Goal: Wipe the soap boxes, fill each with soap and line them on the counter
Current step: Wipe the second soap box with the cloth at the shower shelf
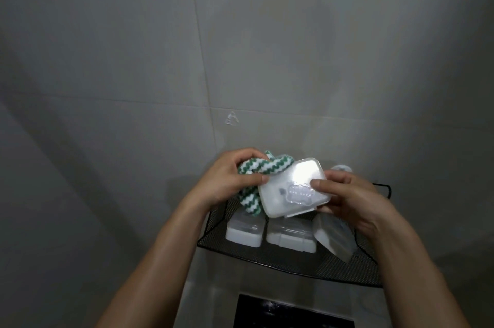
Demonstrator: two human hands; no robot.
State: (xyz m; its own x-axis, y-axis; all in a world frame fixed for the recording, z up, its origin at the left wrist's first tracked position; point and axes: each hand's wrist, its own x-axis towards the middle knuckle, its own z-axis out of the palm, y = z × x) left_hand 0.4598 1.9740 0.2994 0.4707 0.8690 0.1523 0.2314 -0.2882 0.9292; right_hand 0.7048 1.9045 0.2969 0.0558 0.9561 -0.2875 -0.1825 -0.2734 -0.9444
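Glossy translucent plastic soap box (292, 190), woven cloth (252, 167), black wire-mesh basket (294, 260)

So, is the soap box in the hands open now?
No, the soap box is closed, its lid down, held by the right hand while the left hand grips the striped cloth.

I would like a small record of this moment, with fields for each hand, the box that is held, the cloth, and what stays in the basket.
left hand: left hand grips the green and white zigzag cloth
right hand: right hand holds the translucent white plastic soap box, thumb on its lid
held box: closed, tilted, lifted above the basket
cloth: bunched against the box's left edge
basket: black wire mesh basket on the grey tiled wall
boxes in basket: three closed translucent boxes, the rightmost leaning
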